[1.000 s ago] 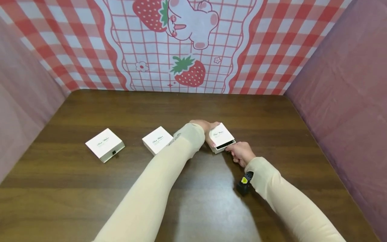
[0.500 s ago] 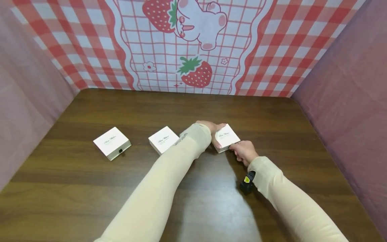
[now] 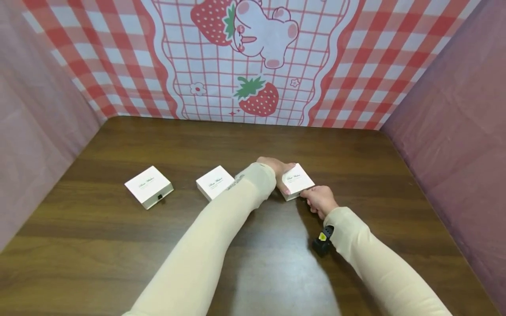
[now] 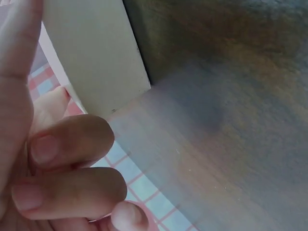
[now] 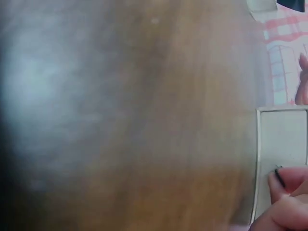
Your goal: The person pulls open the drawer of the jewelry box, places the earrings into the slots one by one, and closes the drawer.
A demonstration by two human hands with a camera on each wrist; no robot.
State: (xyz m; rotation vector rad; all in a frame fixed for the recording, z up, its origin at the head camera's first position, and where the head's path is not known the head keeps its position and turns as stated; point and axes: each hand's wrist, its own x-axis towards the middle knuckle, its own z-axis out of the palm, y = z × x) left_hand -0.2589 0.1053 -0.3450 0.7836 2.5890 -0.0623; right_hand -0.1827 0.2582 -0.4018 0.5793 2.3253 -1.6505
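Observation:
On the right half of the table stands a small white drawer box (image 3: 299, 179) with script lettering on its lid. My left hand (image 3: 276, 168) grips it across the left side, thumb near the front and a finger at the back. In the left wrist view, the other fingers (image 4: 72, 192) curl beside the box wall (image 4: 98, 55). My right hand (image 3: 321, 200) is at the front face, where thumb and finger pinch a small black pull tab (image 5: 280, 178). The drawer front sits level with the sleeve's edge in the right wrist view.
Two similar white boxes stand to the left: a middle one (image 3: 213, 181), partly behind my left sleeve, and a far-left one (image 3: 148, 186) with its black tab showing. A checked strawberry cloth (image 3: 258, 98) hangs behind the wooden table (image 3: 189, 140). Pink cloth walls (image 3: 454, 131) flank it.
A second ago the drawer stuck out a little, with its dark inside showing; it has since slid in and the gap is gone. Both hands stay on the box while the head view shifts slightly.

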